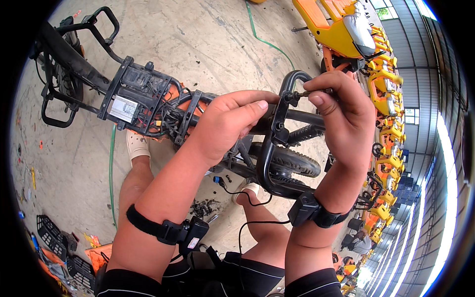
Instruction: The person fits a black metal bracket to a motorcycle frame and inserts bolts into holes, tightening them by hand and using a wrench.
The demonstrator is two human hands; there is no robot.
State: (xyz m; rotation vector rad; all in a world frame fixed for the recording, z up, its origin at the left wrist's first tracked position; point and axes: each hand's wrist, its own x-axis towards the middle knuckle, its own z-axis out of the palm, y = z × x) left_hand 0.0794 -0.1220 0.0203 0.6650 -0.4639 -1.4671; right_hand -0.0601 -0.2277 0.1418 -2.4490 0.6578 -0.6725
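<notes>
A pale concrete floor [198,44] spreads beneath everything, and a long row of yellow two-wheelers [383,101] curves down the rim from one o'clock to four. The stripped black vehicle frame [141,81], with bundled wiring and orange parts showing, runs from ten o'clock in toward the centre. At its near end a looped black tube [263,161] stands just off centre at three o'clock, with a knobbly tyre [302,163] right behind it. The right hand [344,111], at two o'clock, has thumb and forefinger pinched on something small; the left hand [220,123], at eleven o'clock near the centre, has its forefinger stretched out to the tube and its thumb alongside, and whether it grips anything is hidden. Toward seven o'clock a heap of small dark parts [204,208] lies on the floor, and nearer the centre is a blue connector [216,179] on a black cable. Smallest is the thin dark rod [319,92] in the right fingers, at two o'clock, pointing at a black fitting [292,98] on the tube's upper part.
</notes>
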